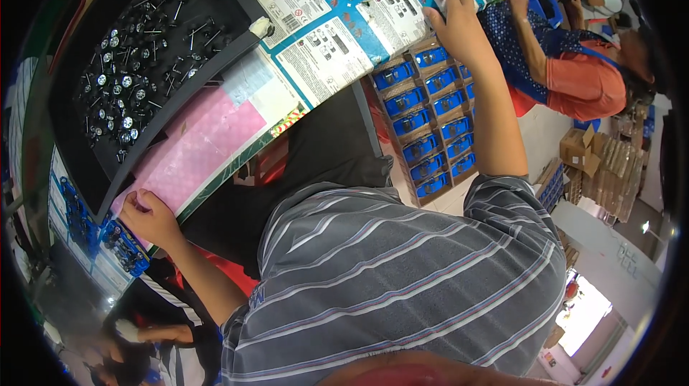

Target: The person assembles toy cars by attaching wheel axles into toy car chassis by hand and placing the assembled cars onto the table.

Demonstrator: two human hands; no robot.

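Observation:
My left hand rests at the left end of the pink sheet on the table edge, fingers loosely bent and apart, with nothing visible in them. Blue toy car bodies lie just beside it. My right hand is stretched out to the far right over the printed card sheet, fingers apart on its surface; what lies under the fingertips is hard to make out. Between the hands stands a black tray holding many small wheels on metal axles.
Cardboard trays of blue toy cars stand below the table edge at right. A person in an orange shirt works farther right, and another person sits at lower left. Cartons are stacked on the floor.

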